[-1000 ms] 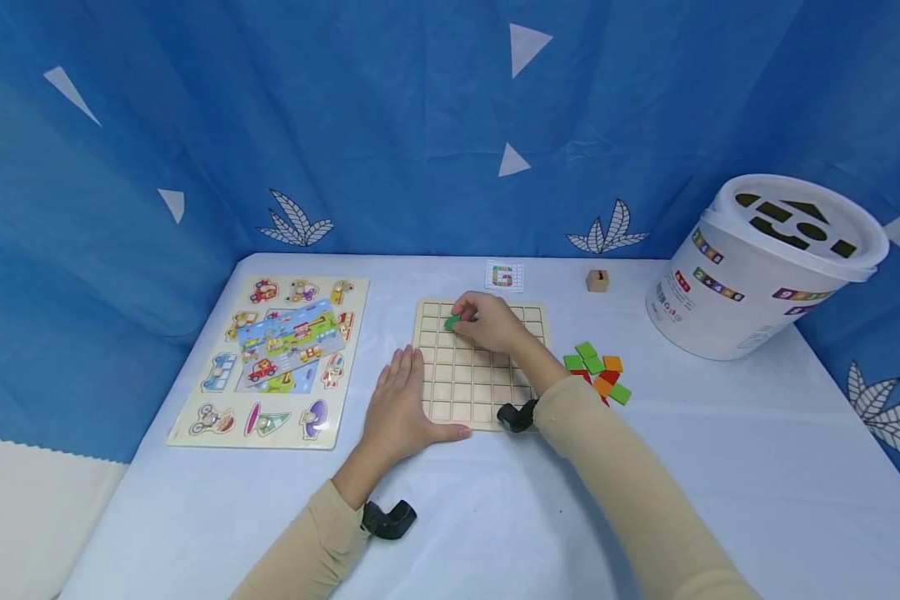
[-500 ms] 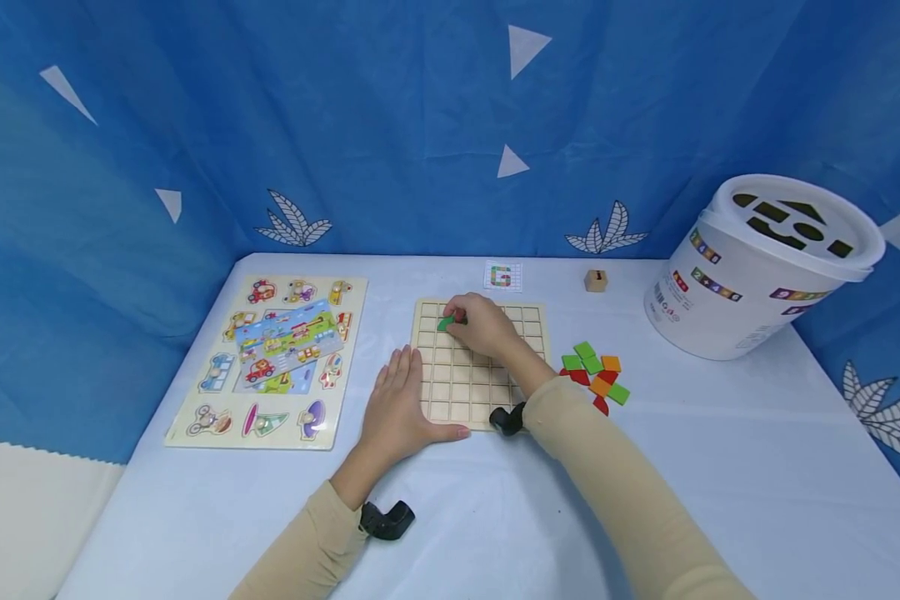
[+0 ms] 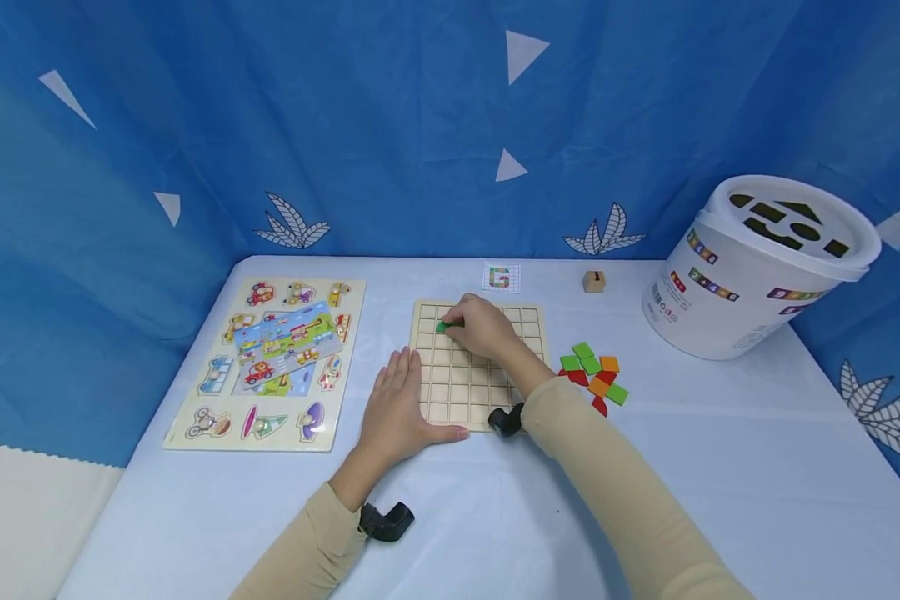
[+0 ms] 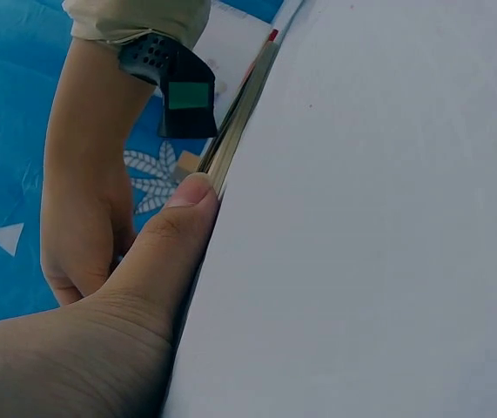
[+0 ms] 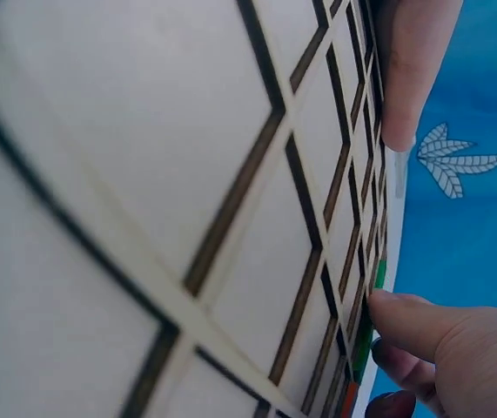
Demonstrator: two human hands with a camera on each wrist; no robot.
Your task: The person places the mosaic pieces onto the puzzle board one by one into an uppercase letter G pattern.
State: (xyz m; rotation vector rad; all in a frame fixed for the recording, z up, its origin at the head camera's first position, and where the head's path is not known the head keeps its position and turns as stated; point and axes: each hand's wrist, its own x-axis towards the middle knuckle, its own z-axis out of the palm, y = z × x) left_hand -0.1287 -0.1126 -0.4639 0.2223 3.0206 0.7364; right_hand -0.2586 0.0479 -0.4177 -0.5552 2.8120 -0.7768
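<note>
A pale wooden grid board (image 3: 465, 392) lies flat in the middle of the table. My right hand (image 3: 480, 327) reaches over its far left part and pinches a small green tile (image 3: 442, 326) down onto a cell there; the right wrist view shows the green tile (image 5: 364, 342) edge-on under my fingertips (image 5: 386, 306). My left hand (image 3: 397, 404) lies flat against the board's near left edge, thumb along its front. In the left wrist view that thumb (image 4: 174, 235) presses on the board's edge (image 4: 239, 113).
A heap of green, orange and red tiles (image 3: 592, 377) lies right of the board. A pattern card (image 3: 501, 277) and a wooden cube (image 3: 594, 281) sit behind it. A vehicle peg puzzle (image 3: 270, 358) is at the left, a white shape-sorter bucket (image 3: 757, 267) at the far right.
My right hand has shifted the green tile a little to the left and lowered it onto the board. My left hand has stayed in place.
</note>
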